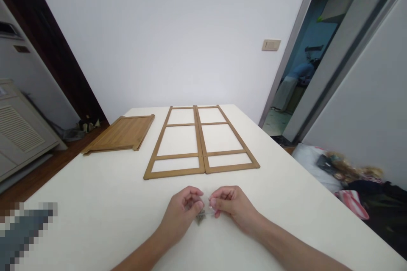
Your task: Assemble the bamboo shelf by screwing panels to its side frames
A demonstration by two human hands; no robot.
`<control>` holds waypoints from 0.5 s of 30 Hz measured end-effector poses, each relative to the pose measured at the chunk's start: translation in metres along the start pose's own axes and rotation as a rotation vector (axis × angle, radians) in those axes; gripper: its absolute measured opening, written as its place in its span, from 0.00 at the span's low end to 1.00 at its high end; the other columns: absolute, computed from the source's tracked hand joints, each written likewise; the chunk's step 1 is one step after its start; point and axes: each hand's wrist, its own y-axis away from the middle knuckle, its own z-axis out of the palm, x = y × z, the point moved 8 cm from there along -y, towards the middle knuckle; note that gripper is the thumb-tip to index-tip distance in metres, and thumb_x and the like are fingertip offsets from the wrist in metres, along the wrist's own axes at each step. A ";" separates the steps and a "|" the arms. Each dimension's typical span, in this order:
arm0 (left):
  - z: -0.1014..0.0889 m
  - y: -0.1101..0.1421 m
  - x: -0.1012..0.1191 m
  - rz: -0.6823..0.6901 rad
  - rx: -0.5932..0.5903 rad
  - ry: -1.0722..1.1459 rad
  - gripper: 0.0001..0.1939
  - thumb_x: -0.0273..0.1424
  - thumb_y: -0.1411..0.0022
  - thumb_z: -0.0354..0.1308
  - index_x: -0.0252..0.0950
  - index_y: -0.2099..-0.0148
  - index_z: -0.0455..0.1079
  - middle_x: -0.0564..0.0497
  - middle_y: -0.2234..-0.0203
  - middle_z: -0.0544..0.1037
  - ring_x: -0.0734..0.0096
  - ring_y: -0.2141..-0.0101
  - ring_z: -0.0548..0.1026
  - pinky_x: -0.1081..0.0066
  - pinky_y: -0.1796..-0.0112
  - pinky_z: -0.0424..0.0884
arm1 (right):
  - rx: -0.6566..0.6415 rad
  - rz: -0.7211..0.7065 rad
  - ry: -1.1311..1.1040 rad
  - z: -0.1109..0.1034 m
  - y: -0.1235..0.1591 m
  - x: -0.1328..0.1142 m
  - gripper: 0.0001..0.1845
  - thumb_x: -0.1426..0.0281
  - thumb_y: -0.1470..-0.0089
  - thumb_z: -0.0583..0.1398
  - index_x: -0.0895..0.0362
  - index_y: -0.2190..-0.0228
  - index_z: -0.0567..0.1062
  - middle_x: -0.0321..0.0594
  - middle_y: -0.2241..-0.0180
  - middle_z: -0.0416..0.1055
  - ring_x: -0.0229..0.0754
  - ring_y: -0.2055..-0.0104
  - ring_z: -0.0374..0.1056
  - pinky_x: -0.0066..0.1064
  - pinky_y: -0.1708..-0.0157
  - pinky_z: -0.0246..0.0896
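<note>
pinching clear bag (208, 209) in left hand (182, 209) and right hand (237, 209), 6 o'clock (dark bits (200, 218) not yet out); with frames (199, 139) already laid flat at 12, panel (122, 134) at 10.

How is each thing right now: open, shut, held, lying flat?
Small clear bag: held; can't tell whether it's open.
Left hand: pinching the bag.
Right hand: pinching the bag too.
Wooden frames: lying flat, side by side.
Wooden panel: lying flat.
Doorway: open.
Wall switch: too small to tell.
</note>
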 end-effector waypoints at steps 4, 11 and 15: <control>0.000 -0.001 0.001 0.022 -0.014 0.039 0.10 0.31 0.46 0.62 0.34 0.61 0.70 0.53 0.75 0.73 0.73 0.72 0.71 0.71 0.68 0.67 | 0.236 -0.289 0.530 -0.007 0.036 -0.026 0.20 0.59 0.49 0.64 0.55 0.57 0.75 0.44 0.61 0.75 0.43 0.63 0.70 0.38 0.61 0.68; 0.001 -0.002 0.003 0.052 -0.013 0.004 0.07 0.28 0.48 0.62 0.34 0.66 0.69 0.52 0.75 0.74 0.73 0.73 0.70 0.72 0.68 0.65 | 0.407 -0.552 0.928 -0.010 0.078 -0.031 0.14 0.64 0.39 0.54 0.54 0.53 0.69 0.45 0.58 0.73 0.44 0.60 0.71 0.40 0.58 0.70; 0.003 -0.001 0.005 0.051 -0.016 0.017 0.05 0.27 0.48 0.61 0.34 0.66 0.69 0.53 0.76 0.73 0.73 0.72 0.70 0.72 0.68 0.65 | 0.269 -0.610 1.119 -0.006 0.054 -0.041 0.13 0.67 0.38 0.52 0.56 0.54 0.70 0.47 0.57 0.72 0.45 0.55 0.70 0.41 0.54 0.69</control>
